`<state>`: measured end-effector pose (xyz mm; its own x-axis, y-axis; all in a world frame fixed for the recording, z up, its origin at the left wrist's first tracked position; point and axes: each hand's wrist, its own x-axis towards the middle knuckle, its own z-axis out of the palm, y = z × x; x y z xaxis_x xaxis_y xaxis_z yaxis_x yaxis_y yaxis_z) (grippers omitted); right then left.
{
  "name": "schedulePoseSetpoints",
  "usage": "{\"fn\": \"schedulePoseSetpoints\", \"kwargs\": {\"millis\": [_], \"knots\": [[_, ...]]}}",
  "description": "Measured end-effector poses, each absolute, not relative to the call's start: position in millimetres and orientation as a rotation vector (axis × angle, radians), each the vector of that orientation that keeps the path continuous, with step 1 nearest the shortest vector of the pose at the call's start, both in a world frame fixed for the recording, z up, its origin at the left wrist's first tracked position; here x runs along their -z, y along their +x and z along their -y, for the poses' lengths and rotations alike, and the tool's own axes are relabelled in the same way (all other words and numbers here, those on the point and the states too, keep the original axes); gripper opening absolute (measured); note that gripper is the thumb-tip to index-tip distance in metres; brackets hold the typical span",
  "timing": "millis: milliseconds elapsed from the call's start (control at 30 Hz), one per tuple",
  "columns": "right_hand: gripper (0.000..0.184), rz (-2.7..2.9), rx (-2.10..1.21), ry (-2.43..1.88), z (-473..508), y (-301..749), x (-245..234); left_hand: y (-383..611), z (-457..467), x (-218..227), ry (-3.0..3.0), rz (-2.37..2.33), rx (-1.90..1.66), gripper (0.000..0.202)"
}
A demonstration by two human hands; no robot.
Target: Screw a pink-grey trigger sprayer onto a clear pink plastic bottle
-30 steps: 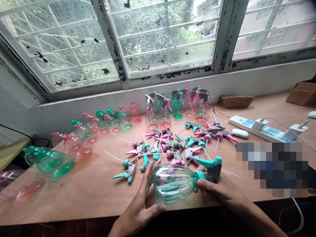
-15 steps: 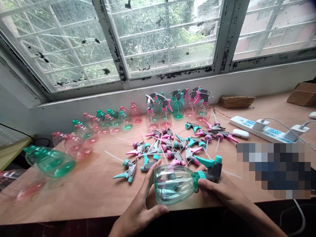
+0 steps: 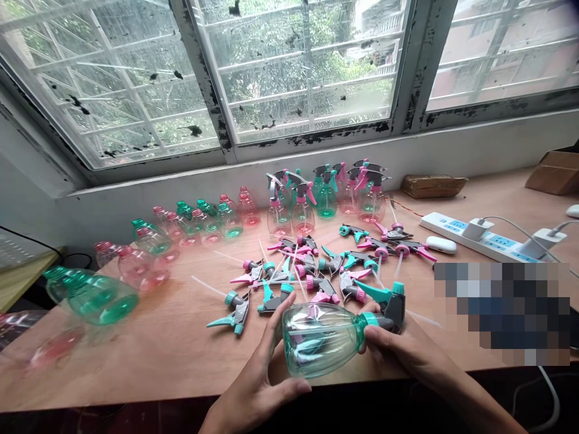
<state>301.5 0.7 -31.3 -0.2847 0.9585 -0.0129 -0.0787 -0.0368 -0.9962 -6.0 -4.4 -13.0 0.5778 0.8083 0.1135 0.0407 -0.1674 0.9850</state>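
Item: green bottle, clear-tinted plastic, one piece. It is held off the near edge of the wooden table, lying on its side. The long axis runs left to right across the person's front, with the base to the left and the neck to the right.

Fitting: trigger head, grey body with teal collar and lever, seated at the bottle's neck. The lever points back over the bottle's shoulder.

Left hand: wrapped around the base end with the thumb on the near side and the fingers curled over the far side, closed firmly on the bottle wall.

Right hand: closed at the neck end, with the fingers round the collar and the underside of the trigger head. This is the hand nearer to the fitting — the joint of bottle and head lies directly at its fingertips, in line with the bottle's axis.

Nearby stock:
- loose trigger heads, pink and teal, scattered just beyond the bottle
- capped bottles, standing in a cluster by the wall
- open bottles, pink and green, ranged to the left — some lie on their sides
- power strip, to the right, well apart
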Motion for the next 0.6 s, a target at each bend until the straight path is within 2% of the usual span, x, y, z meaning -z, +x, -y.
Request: {"fn": "schedulePoseSetpoints", "kwargs": {"millis": [200,267,367,600], "knots": [[0.043,1.283,-1.475,-0.996,-2.9,299.2,32.3,-4.8,3.1,19.9,1.765,-0.689,-0.849,0.078],[0.042,1.263,-1.483,-0.985,-3.0,299.1,33.7,-5.8,2.6,21.8,1.744,-0.704,-0.82,0.083],[0.042,1.262,-1.485,-0.969,-2.3,298.7,33.2,-8.5,2.4,20.2,1.702,-0.745,-0.809,0.101],[0.045,1.233,-1.489,-0.993,-0.6,296.9,24.4,-6.6,2.6,12.6,1.805,-0.817,-0.773,0.091]]}}
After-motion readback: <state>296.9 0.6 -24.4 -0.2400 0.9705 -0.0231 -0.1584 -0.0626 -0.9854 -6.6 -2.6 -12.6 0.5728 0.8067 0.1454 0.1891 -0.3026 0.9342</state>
